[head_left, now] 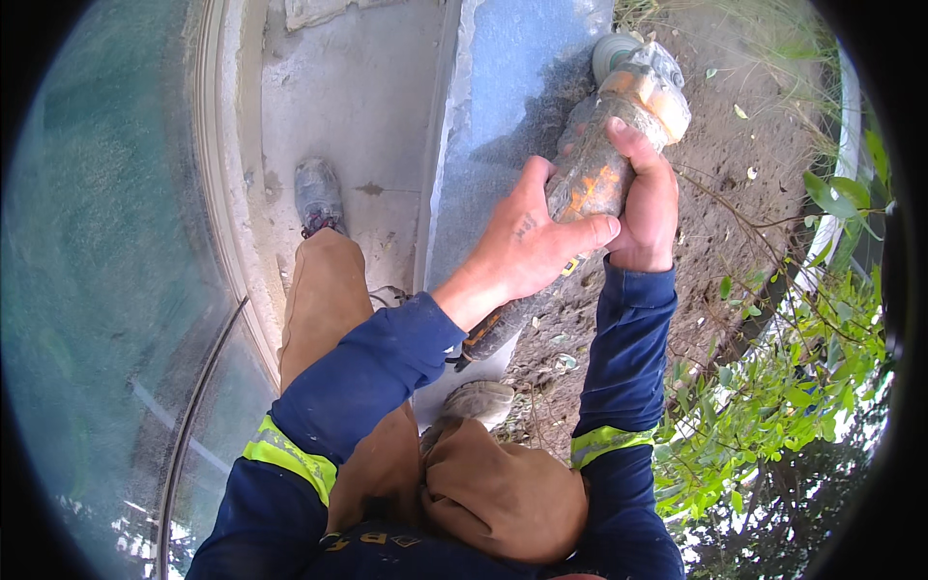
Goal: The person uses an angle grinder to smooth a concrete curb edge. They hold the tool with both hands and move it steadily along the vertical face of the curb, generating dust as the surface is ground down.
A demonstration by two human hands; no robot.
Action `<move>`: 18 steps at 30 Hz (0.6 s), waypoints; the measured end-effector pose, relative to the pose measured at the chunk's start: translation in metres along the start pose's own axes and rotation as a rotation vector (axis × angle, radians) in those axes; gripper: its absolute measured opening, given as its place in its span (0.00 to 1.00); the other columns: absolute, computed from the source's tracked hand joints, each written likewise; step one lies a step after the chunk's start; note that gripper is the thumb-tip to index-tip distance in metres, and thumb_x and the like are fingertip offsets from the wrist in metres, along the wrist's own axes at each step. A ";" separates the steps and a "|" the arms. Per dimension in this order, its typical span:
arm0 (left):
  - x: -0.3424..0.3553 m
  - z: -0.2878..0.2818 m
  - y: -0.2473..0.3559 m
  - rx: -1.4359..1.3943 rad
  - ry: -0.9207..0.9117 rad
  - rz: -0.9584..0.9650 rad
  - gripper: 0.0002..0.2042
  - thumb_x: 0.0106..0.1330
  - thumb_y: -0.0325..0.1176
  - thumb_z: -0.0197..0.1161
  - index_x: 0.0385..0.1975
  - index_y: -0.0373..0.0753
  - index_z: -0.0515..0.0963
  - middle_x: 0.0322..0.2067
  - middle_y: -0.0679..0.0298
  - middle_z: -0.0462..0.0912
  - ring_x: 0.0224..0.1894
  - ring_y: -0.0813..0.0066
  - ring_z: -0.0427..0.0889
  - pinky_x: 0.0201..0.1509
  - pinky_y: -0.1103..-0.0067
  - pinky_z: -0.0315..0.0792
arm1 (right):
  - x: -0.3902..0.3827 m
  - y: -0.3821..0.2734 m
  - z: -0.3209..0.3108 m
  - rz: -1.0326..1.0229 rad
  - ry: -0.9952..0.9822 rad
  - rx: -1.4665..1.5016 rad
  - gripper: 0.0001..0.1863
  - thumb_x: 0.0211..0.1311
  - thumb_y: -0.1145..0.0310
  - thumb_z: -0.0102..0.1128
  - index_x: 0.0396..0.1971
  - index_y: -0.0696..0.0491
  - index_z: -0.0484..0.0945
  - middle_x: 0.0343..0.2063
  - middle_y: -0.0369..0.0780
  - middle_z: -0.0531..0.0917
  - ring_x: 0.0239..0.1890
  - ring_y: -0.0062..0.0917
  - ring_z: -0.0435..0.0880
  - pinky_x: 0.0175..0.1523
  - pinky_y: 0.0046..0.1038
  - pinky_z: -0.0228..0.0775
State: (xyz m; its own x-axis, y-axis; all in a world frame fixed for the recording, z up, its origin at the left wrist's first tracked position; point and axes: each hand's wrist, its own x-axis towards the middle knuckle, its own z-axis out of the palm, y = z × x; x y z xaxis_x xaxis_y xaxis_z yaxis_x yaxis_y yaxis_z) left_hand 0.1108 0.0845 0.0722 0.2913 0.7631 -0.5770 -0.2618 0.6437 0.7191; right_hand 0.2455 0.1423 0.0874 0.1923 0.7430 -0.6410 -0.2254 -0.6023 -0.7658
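A dusty angle grinder with orange patches and a cloudy, plastic-like covering on its head lies between my two hands. Its round disc is at the far end, close to the edge of a blue-grey stone slab. My left hand is closed round the body from the left, thumb across the near part. From the right, my right hand grips the same body, with its thumb on top and its other fingers hidden. The dark rear end of the tool slants back below my left wrist.
A large glass pane in a pale frame stands on the left. Between it and the slab runs a concrete strip, where my left shoe rests. Dry soil with twigs and leafy branches lies to the right.
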 end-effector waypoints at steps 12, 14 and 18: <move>0.009 0.011 0.001 -0.083 0.023 -0.015 0.34 0.58 0.42 0.78 0.52 0.26 0.64 0.43 0.50 0.80 0.45 0.70 0.81 0.48 0.73 0.78 | 0.010 -0.004 -0.005 0.040 -0.120 0.066 0.26 0.67 0.61 0.63 0.57 0.62 0.71 0.43 0.48 0.83 0.41 0.36 0.87 0.43 0.40 0.85; 0.009 0.008 0.002 -0.068 0.019 -0.032 0.35 0.57 0.42 0.78 0.52 0.26 0.63 0.45 0.47 0.80 0.48 0.66 0.81 0.52 0.71 0.77 | 0.013 -0.002 -0.006 0.030 -0.117 0.059 0.25 0.67 0.62 0.63 0.56 0.63 0.72 0.42 0.48 0.83 0.41 0.36 0.87 0.43 0.40 0.85; 0.006 0.004 0.004 -0.078 0.014 -0.046 0.35 0.57 0.42 0.78 0.52 0.26 0.64 0.45 0.48 0.80 0.48 0.66 0.81 0.52 0.71 0.77 | 0.013 0.000 -0.003 0.018 -0.074 0.071 0.23 0.67 0.63 0.63 0.55 0.63 0.74 0.42 0.48 0.84 0.40 0.36 0.87 0.43 0.40 0.85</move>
State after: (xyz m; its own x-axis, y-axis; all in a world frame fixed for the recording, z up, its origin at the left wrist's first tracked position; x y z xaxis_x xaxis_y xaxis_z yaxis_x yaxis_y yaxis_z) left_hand 0.1153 0.0917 0.0733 0.2920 0.7332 -0.6141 -0.3199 0.6800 0.6598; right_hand 0.2509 0.1515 0.0792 0.1172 0.7532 -0.6472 -0.2962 -0.5955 -0.7467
